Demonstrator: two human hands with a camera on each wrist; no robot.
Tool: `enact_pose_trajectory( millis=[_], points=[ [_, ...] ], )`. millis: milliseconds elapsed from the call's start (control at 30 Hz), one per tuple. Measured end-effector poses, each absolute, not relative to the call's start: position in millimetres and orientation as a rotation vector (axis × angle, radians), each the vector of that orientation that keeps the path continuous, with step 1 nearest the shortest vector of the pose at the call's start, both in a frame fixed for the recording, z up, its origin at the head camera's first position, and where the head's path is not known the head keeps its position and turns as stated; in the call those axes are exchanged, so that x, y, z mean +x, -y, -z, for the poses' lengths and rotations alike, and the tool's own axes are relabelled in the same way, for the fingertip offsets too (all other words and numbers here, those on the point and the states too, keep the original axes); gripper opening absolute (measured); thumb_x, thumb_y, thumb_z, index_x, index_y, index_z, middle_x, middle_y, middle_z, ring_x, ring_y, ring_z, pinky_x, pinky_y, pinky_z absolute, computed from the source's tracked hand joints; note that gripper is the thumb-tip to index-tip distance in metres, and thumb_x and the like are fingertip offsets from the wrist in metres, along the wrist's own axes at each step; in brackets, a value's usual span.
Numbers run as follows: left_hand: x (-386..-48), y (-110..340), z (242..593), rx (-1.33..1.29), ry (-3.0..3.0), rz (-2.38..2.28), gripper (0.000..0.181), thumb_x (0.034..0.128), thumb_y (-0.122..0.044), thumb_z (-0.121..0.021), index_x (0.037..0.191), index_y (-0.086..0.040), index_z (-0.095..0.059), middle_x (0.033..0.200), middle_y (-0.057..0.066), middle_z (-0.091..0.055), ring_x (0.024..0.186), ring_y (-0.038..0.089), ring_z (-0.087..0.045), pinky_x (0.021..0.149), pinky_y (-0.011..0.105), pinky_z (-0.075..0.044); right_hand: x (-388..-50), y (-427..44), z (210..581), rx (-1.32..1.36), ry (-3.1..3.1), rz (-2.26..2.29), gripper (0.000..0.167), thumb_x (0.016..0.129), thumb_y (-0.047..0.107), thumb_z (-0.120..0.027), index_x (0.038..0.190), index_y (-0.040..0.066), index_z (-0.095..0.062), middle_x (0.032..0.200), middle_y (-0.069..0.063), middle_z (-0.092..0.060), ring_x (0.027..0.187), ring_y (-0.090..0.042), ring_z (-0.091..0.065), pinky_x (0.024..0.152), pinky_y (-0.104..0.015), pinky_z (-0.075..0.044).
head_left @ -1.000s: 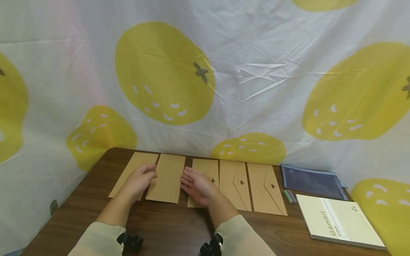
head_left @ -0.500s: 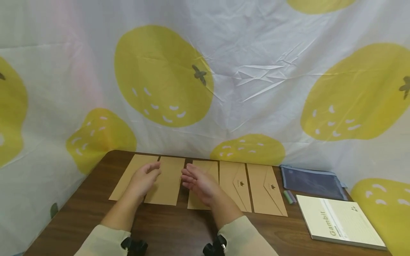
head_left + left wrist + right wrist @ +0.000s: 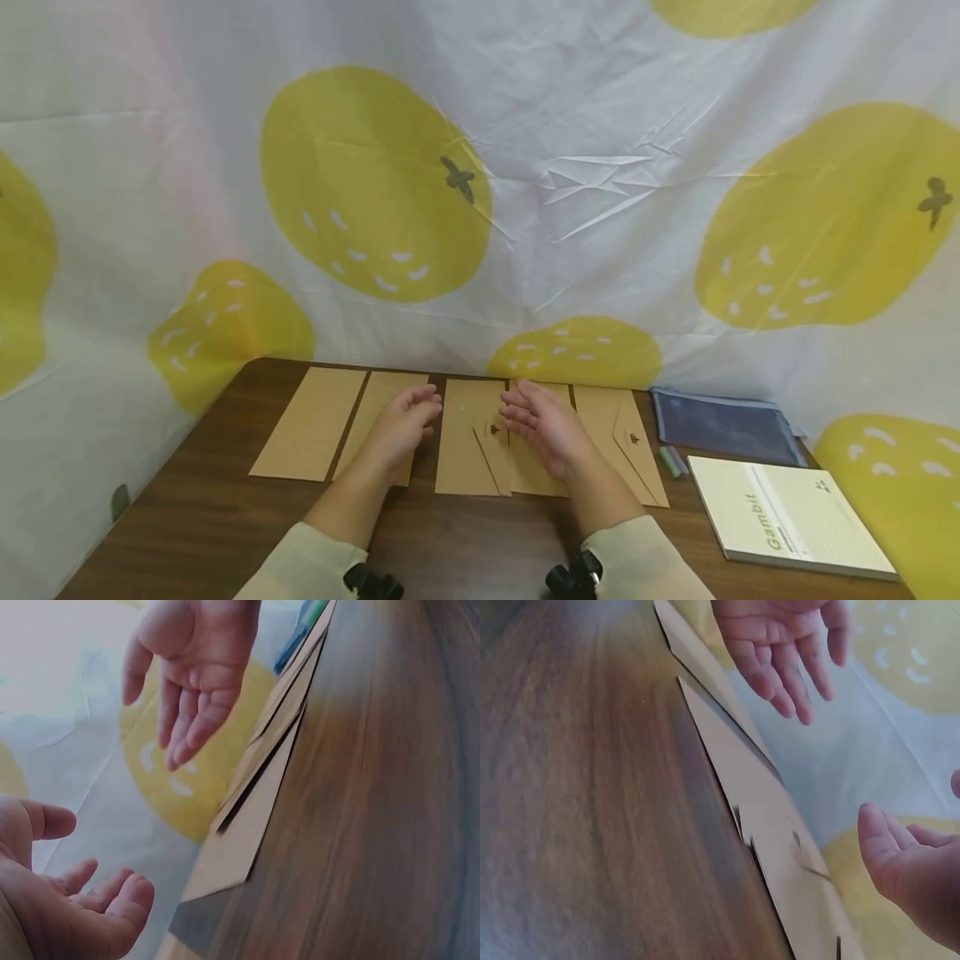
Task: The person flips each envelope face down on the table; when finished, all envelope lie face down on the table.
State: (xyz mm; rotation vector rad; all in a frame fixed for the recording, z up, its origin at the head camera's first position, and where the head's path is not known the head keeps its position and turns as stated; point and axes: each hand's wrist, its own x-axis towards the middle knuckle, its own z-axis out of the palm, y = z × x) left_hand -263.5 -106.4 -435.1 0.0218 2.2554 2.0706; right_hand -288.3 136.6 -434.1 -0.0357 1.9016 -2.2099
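Several brown paper envelopes lie in a row along the back of the table in the head view. On the left, a plain envelope (image 3: 307, 425) is fully in sight. Over the second plain envelope (image 3: 365, 421) hovers my left hand (image 3: 397, 432), fingers loosely bent and holding nothing. Between the hands lies an envelope (image 3: 461, 442) with a pointed flap and a small crown print. My right hand (image 3: 551, 432), palm turned inward and fingers extended, partly hides the fourth envelope (image 3: 528, 475). Another flap-side envelope (image 3: 622, 442) ends the row. Both wrist views show the hands apart, raised off the envelopes.
Right of the row lie a blue zip pouch (image 3: 727, 425), small green and purple sticks (image 3: 672, 462) and a cream notebook (image 3: 787, 517) marked "Gambit". A white cloth (image 3: 570, 250) with yellow fruit prints hangs behind the brown wooden table (image 3: 187, 517).
Both hands have moved right together, from around the second envelope to around the third. The envelopes have stayed in their row, and the view has shifted slightly.
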Motion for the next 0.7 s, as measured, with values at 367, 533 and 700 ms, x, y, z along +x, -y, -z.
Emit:
enact_pose_trajectory(
  millis=[367,533,700],
  points=[
    [-256,107,443,0.008,-2.212,-2.044,0.057,0.1067,-0.019,-0.057,0.157,0.003,-0.044,0.159,0.028,-0.050,0.147,0.045,-0.051,0.118,0.059,-0.049,-296,-142,449,-0.040,-1.874,2.162,0.071,0.114,0.031,-0.045,0.165,-0.009,-0.018,0.166,-0.036,-0.036,0.154,-0.050,-0.041,0.128,-0.055,-0.039],
    [-254,107,445,0.027,-2.186,-2.015,0.059,0.1054,-0.020,-0.057,0.157,0.004,-0.043,0.160,0.030,-0.047,0.148,0.048,-0.049,0.120,0.060,-0.046,-294,-141,450,-0.056,-1.876,2.132,0.075,0.115,0.033,-0.045,0.165,-0.013,-0.013,0.167,-0.042,-0.029,0.157,-0.055,-0.032,0.129,-0.057,-0.035],
    [-254,104,448,0.023,-2.131,-2.010,0.062,0.1038,-0.019,-0.057,0.158,0.005,-0.041,0.163,0.031,-0.043,0.151,0.048,-0.045,0.122,0.061,-0.044,-293,-138,447,-0.051,-1.883,2.122,0.076,0.113,0.032,-0.048,0.164,-0.014,-0.015,0.165,-0.044,-0.030,0.155,-0.056,-0.035,0.128,-0.056,-0.037]
  ],
)
